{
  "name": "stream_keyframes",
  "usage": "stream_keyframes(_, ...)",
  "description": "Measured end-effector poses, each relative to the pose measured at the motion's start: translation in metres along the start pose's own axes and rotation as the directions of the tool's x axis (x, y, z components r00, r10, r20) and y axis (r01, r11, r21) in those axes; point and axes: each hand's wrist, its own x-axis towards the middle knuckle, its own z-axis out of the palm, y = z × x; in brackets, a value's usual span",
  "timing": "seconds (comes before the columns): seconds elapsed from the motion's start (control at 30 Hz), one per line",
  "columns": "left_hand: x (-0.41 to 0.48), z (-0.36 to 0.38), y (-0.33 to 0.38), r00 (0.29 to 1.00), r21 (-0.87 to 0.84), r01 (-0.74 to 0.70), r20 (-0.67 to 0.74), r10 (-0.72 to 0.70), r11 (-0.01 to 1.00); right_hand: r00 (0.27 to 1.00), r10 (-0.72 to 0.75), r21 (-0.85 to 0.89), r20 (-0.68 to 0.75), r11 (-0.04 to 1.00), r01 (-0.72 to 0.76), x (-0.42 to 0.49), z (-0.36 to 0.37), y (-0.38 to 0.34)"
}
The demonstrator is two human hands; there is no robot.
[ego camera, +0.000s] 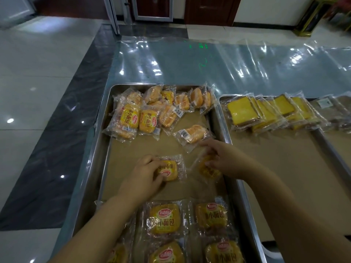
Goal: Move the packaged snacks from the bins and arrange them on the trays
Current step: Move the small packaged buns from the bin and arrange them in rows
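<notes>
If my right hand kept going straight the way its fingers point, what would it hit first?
Probably the lone barcode-up bread packet, lying just ahead of the right hand. Height is unclear, so it might pass over it.

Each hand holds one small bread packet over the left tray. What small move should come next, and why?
Probably the left hand and right hand should lay their packets flat on the bare paper just beyond the neat near rows, continuing them; that spot is free.
</notes>
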Motion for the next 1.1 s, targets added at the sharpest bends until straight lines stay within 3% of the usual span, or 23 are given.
stream_keyframes(0.07, 0.001, 0.003, -0.001, 1.0, 0.014, 0.012, 0.004, -0.012, 1.0, 1.0, 0.001, -0.107, 0.027, 0.994, 0.002, 0.005, 0.006, -0.007)
stream_keyframes(0.17, 0.003, 0.003, -0.002, 1.0, 0.059, -0.008, 0.024, 0.007, 0.998, 0.992, -0.062, -0.32, -0.112, 0.947, 0.023, 0.008, 0.017, -0.011)
stream_keyframes(0.27, 0.005, -0.003, -0.001, 1.0, 0.215, -0.01, -0.001, 0.011, 0.977, 0.984, -0.019, -0.304, -0.178, 0.952, -0.037, 0.004, 0.03, -0.007)
stream_keyframes(0.47, 0.009, 0.001, 0.019, 0.98, 0.291, 0.2, -0.038, -0.197, 0.935, 0.991, -0.047, -0.486, -0.125, 0.874, -0.02, -0.007, 0.058, 0.006)
stream_keyframes(0.57, 0.009, 0.007, 0.024, 0.982, 0.317, 0.186, -0.043, -0.182, 0.93, 0.988, -0.05, -0.468, -0.146, 0.883, -0.025, -0.01, 0.057, 0.011)
stream_keyframes(0.73, 0.015, 0.003, 0.015, 0.968, 0.157, -0.092, 0.244, 0.052, 0.983, 0.986, -0.049, -0.435, -0.158, 0.9, -0.025, -0.018, 0.051, 0.016)
stream_keyframes(0.8, 0.011, 0.004, 0.013, 0.954, 0.197, -0.197, 0.263, 0.141, 0.96, 0.986, -0.05, -0.402, -0.158, 0.915, -0.018, -0.022, 0.05, 0.018)
stream_keyframes(0.93, 0.001, 0.009, 0.015, 0.991, 0.314, -0.097, 0.123, 0.061, 0.944, 0.977, -0.061, -0.383, -0.202, 0.924, -0.021, -0.027, 0.053, 0.018)
stream_keyframes(1.1, -0.002, 0.009, 0.015, 0.975, 0.179, -0.093, 0.217, 0.052, 0.979, 0.97, -0.044, -0.356, -0.239, 0.933, -0.045, -0.031, 0.058, 0.016)
